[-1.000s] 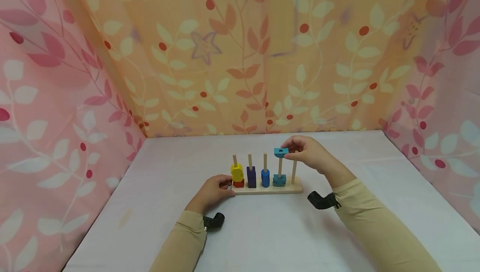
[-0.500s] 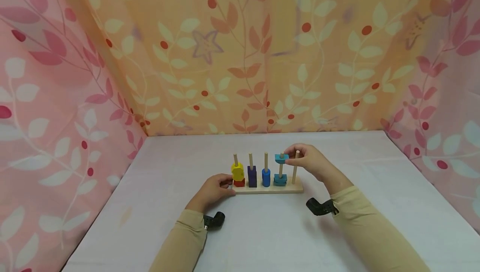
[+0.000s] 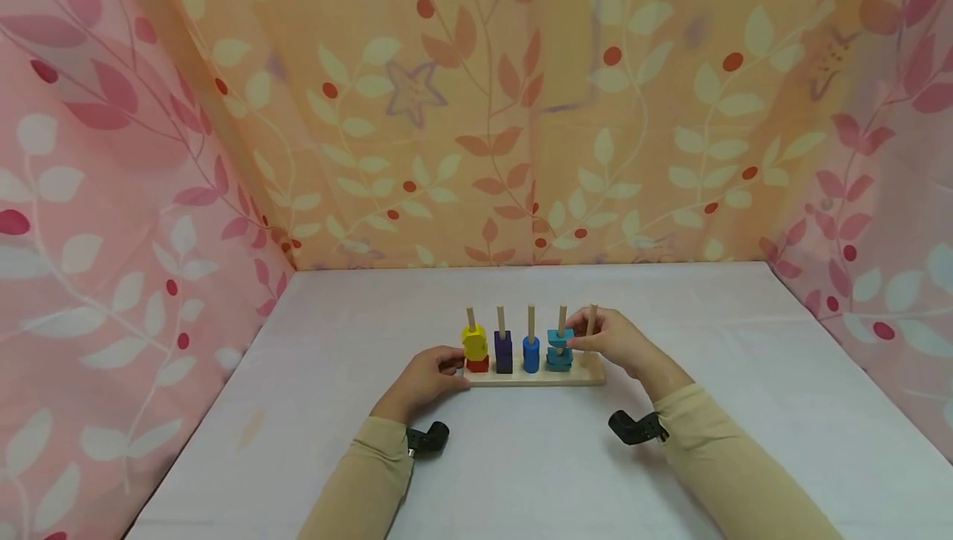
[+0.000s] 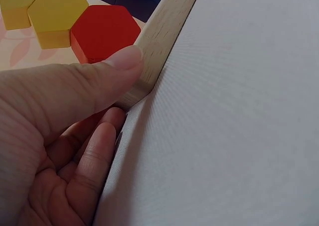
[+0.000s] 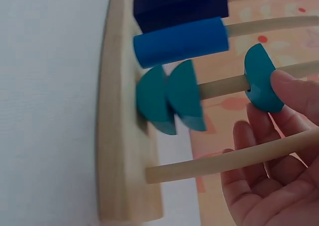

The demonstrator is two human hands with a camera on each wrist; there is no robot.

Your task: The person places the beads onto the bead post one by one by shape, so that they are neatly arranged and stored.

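A wooden peg board with a row of upright pegs stands on the table. My left hand grips its left end; in the left wrist view the thumb presses the wood beside a red hexagonal block. My right hand pinches a teal half-round block that is threaded partway down the fourth peg. Below it, apart, two more teal half-round blocks sit at the base of that peg. The last peg is bare and passes in front of the right fingers.
Yellow blocks sit above the red one on the first peg. Dark purple blocks and blue cylindrical blocks are on the second and third. A white cloth covers the table; patterned curtains enclose it.
My right hand has lowered the teal half-round block from the top of the fourth peg to partway down it. My left hand keeps its grip on the board's end.
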